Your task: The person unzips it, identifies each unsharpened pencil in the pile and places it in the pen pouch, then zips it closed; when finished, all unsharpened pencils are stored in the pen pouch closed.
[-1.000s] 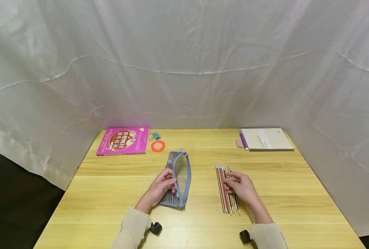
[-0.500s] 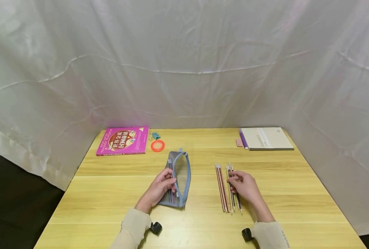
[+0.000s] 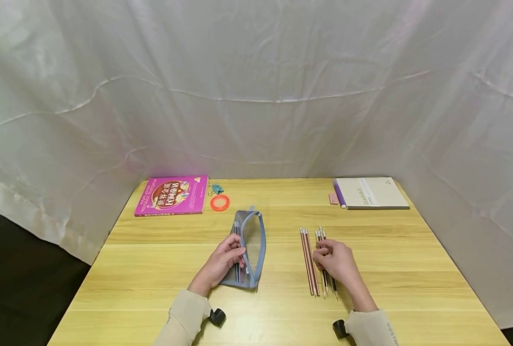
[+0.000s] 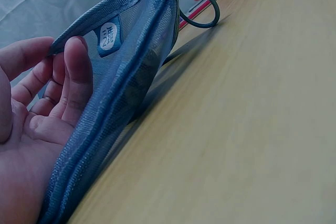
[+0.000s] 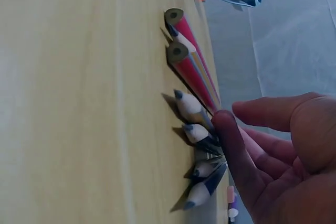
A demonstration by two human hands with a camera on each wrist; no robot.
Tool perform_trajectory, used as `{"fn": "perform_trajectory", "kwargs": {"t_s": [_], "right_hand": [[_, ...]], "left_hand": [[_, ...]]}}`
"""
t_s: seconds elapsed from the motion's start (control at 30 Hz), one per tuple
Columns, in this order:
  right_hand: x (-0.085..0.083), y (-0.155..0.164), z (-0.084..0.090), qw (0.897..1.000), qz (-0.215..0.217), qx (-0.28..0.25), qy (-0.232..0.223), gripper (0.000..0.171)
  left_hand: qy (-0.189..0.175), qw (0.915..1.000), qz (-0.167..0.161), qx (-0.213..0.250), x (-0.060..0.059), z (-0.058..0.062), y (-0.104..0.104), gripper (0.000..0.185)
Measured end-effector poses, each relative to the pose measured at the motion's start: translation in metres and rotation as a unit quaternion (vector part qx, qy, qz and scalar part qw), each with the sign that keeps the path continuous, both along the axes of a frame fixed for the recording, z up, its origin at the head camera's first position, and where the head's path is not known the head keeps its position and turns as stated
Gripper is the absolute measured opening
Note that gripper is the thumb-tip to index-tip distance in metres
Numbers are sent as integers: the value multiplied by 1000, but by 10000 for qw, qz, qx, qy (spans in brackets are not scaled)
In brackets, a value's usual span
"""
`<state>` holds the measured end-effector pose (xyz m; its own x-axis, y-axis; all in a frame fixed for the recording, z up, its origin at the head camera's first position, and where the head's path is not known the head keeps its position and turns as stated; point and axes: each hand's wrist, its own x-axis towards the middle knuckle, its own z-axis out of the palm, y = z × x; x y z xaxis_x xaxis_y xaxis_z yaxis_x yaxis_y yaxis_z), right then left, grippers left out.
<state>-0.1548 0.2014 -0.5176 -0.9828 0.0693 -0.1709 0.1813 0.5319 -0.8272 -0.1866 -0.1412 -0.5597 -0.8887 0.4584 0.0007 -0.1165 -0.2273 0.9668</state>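
My left hand [image 3: 220, 262] holds the near-left rim of a blue-grey mesh pencil case [image 3: 261, 257], its fingers and thumb on the cloth edge. The zip mouth gapes towards the right, and pencils [image 3: 236, 229] show through the mesh. My right hand [image 3: 340, 262] is over a small bunch of dark-striped pencils [image 3: 334, 287], touching or just above them. In the right wrist view its thumb and forefinger are apart, and contact is partly hidden. Left of that bunch lies a group of red-striped pencils [image 3: 309, 264], two with unsharpened ends [image 5: 177, 52].
At the back left are a pink book [image 3: 171, 196], a teal binder clip [image 3: 217, 189] and an orange tape roll [image 3: 219, 203]. A notebook [image 3: 375, 193], a purple marker [image 3: 339, 193] and a pink eraser [image 3: 333, 198] lie back right. Grey cloth [image 3: 256, 134] encloses the table.
My right hand has shifted dark pencils rightwards, leaving a gap beside the red-striped ones, then moved slightly back left. My left hand and the pencil case stay put.
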Motion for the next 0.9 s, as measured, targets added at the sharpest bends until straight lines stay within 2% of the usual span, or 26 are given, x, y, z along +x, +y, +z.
{"fn": "perform_trajectory", "kwargs": {"t_s": [0.3, 0.5, 0.9], "right_hand": [[0, -12, 3, 9952, 144, 898, 368, 45], [-1, -17, 1, 9869, 200, 1487, 589, 46], [-6, -21, 1, 9810, 368, 1826, 537, 57]], "left_hand": [[25, 10000, 13, -9, 0, 0, -1, 8], [-24, 10000, -7, 27, 0, -1, 0, 8], [-10, 10000, 9, 16, 0, -1, 0, 7]]}}
